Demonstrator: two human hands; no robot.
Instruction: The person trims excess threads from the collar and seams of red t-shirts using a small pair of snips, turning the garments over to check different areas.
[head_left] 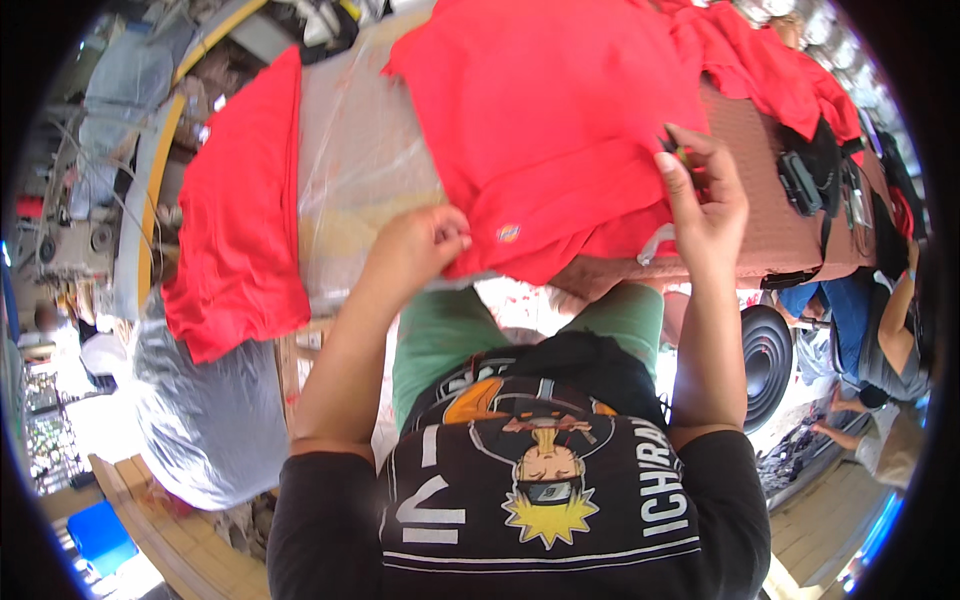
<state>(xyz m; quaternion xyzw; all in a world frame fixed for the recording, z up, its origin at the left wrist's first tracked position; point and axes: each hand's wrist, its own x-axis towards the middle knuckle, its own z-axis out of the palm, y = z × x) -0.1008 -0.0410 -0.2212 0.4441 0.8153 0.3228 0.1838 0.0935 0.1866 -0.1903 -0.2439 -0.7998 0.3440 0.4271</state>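
Overhead, both hands grip a red cotton garment (560, 120) on the worktop (770, 215) — left hand (425, 245) pinching its hem, right hand (705, 195) clenched on a fold.

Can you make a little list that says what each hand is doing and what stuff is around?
left hand: pinches the edge of the red garment
right hand: rests on the garment, holding a small dark tool, too small to tell
surface: brown table with clear plastic sheet
nearby: second red cloth at the left, black bag at the right
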